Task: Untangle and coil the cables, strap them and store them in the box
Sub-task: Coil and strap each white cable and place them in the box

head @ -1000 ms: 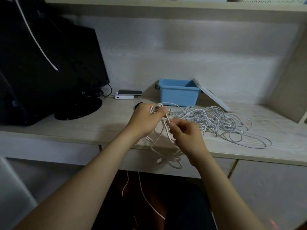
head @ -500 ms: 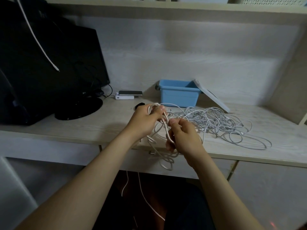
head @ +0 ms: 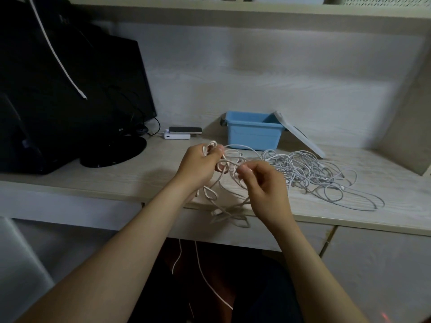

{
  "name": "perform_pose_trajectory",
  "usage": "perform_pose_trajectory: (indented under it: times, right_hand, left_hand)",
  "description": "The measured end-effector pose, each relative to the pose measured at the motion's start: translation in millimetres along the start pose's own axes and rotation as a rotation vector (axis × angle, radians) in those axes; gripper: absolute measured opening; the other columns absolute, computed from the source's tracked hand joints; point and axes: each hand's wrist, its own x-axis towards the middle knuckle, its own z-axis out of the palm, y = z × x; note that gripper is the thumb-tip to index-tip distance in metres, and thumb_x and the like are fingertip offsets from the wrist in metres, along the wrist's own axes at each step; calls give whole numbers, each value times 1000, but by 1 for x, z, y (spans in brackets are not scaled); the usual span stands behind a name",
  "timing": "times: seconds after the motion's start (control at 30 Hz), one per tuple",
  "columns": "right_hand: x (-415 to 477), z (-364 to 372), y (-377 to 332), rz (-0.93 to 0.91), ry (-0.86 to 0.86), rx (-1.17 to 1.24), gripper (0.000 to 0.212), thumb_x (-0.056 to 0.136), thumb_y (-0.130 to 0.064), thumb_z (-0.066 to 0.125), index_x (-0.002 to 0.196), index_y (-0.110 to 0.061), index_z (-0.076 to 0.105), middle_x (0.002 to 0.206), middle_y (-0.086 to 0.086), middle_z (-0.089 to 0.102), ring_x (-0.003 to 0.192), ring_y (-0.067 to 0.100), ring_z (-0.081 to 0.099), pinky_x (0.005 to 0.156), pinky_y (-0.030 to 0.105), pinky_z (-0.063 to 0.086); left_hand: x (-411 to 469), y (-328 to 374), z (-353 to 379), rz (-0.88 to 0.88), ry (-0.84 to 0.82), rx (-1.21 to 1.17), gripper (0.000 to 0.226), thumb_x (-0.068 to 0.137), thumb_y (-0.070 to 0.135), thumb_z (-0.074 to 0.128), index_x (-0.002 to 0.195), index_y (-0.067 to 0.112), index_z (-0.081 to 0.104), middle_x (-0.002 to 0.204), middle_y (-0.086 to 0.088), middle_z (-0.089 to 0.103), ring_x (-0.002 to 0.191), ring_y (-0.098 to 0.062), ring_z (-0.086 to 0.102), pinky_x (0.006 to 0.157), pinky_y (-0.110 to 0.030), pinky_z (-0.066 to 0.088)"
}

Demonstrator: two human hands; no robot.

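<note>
Left hand (head: 199,165): still grips a bunch of white cable (head: 221,167) loops.
Right hand (head: 264,183): has risen a little, and its thumb and forefinger now pinch one strand.
Cable: the loose loops hang over the desk (head: 116,173) edge.
Meaning: probably still untangling, and the coil is not finished.
Pile (head: 312,176): lies on the desk near the open blue box (head: 253,134).
</note>
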Motion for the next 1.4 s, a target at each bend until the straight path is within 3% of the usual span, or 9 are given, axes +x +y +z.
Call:
perform_pose_trajectory:
  times: [0.1,0.3,0.47,0.67,0.87,1.07,1.17,1.23,1.4]
  right_hand:
    - [4,-1,-1,7,69,0,15,105,-21,63,98,-17,75,86,-2,76,80,16,73,73,37,59]
    - [5,-4,-12,16,-16,103,26,110,-22,54,93,-18,73,74,-2,70,59,10,61,57,27,47]
    - [5,-5,-12,3,-138,169,32,112,-20,49,90,-6,68,87,16,69,81,23,65,78,38,52]
    - [0,-1,-6,96,125,219,33,113,-25,45,91,-6,59,75,15,61,59,36,65,53,43,54]
    - [-7,3,-5,146,92,176,31,103,-29,66,76,-13,66,60,-3,55,56,14,48,58,32,39]
    - [-3,-2,-4,301,62,214,21,106,-26,62,99,-8,69,73,3,68,73,19,77,62,26,52]
    - [-7,0,-1,284,71,-7,28,107,-39,58,94,-16,70,63,-2,66,56,16,73,59,36,54]
    - [-8,-4,2,144,121,-236,25,106,-38,61,92,-22,74,58,-13,63,52,3,62,53,23,47]
    - [-10,1,-5,-128,180,-919,11,98,-31,72,93,-25,79,76,-1,50,69,24,47,49,25,22]
  left_hand:
    - [-2,1,1,2,-171,76,32,105,41,59,96,12,71,83,-12,75,40,0,46,53,-29,35]
    - [-7,5,2,-38,-342,45,28,103,43,63,84,24,71,67,2,64,44,-6,37,44,-22,30]
    - [-4,6,5,10,-197,37,29,105,41,60,85,22,70,66,6,66,43,0,47,42,-21,33]
    - [0,2,1,-47,-42,11,33,106,39,57,90,14,71,60,5,61,52,-11,50,49,-26,39]
    - [-1,2,0,-94,70,-3,32,111,36,46,100,12,64,83,-12,78,63,-22,75,47,-25,50]
    - [-1,1,-3,-92,48,-121,27,111,32,47,102,11,62,68,-5,69,59,-16,57,45,-23,39]
    - [7,-6,-5,-95,91,-57,26,106,34,53,89,17,63,66,-2,58,50,-13,48,44,-23,34]
    - [11,-11,-10,-65,139,129,34,100,39,56,74,17,61,62,-3,60,52,-21,52,51,-27,38]
    - [8,-21,-21,-27,259,497,37,98,40,53,73,16,65,73,-5,66,71,-27,63,57,-31,40]
